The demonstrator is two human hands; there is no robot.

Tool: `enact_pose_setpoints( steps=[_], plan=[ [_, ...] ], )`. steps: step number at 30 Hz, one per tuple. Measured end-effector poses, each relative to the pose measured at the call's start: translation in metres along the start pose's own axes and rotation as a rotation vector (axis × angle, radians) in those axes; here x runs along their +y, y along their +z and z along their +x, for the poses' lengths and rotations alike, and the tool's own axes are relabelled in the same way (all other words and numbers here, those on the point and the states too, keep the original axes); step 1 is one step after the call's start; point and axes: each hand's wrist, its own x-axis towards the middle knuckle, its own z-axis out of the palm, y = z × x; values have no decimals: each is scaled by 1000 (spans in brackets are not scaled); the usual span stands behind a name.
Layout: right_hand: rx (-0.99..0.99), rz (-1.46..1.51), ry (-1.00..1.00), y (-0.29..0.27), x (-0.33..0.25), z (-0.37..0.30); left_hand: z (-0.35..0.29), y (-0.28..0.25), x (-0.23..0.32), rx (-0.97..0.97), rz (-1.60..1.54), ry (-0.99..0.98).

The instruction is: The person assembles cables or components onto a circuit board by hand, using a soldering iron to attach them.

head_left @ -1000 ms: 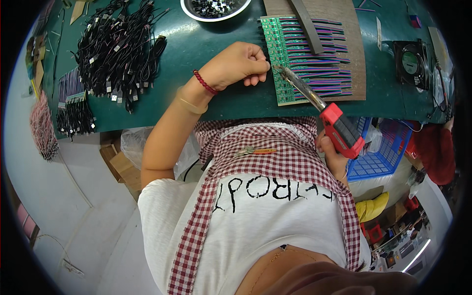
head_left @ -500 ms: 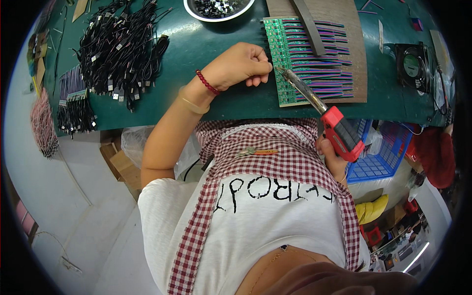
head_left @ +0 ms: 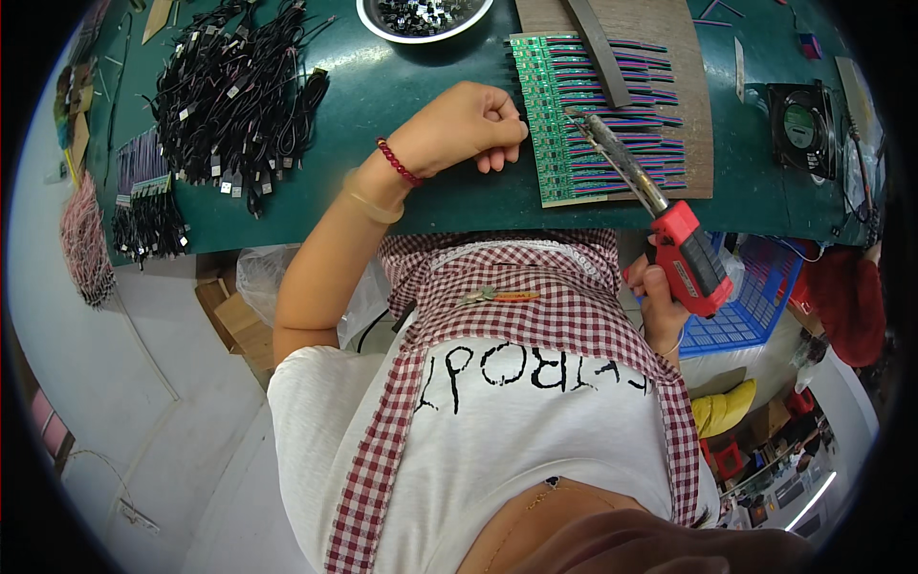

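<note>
1. Head view, left hand (head_left: 469, 126): fingers curled into a loose fist, resting on the green mat (head_left: 382, 86) just left of the green circuit-board panel (head_left: 550, 124). Whether it pinches anything (solder wire, perhaps) cannot be told; the fingertips are tucked under.
2. Head view, right hand (head_left: 660, 301): clenched round the red pistol grip of the soldering iron (head_left: 660, 206), below the bench edge. The metal barrel slants up-left, tip over the panel's right part, near the striped wire ends.
3. Work location: the panel lies on a brown board (head_left: 693, 96) w/ rows of multicolour ribbon wires (head_left: 660, 143) running off its right side; a dark flat bar (head_left: 602, 48) lies across the top.
4. Technique (judgement): steady the left fist on the mat, bring the tip to one pad only, keep the barrel clear of neighbouring wires; avoid dragging across rows.
5. Materials: panel rigid, glossy, finely ribbed w/ pads; wires thin, flexible, plastic-sheathed; barrel dull metal; grip hard red plastic.
6. Surroundings: tangled black cables (head_left: 239, 86) at left, a metal bowl (head_left: 421, 17) of small dark parts at top, a small fan (head_left: 803, 124) at right, a blue basket (head_left: 755, 297) under the bench.
</note>
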Motion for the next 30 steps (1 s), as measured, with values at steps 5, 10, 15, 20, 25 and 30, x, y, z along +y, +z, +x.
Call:
enact_pose_setpoints(
  steps=[5,10,15,20,25,30],
  plan=[
    [74,-22,-112,5,-8,6,-15,-22,34,211,480,199],
    [69,82,-153,9,-13,13,20,-69,54,823,1380,787],
    [79,62,-226,10,-15,14,53,-83,58,546,1359,325],
    [139,117,-226,11,-19,16,60,-87,45,611,1378,409],
    [133,153,-257,11,-20,25,38,-89,53,710,1172,512],
    [89,226,-307,19,-27,34,8,-63,56,649,766,446]
  ],
)
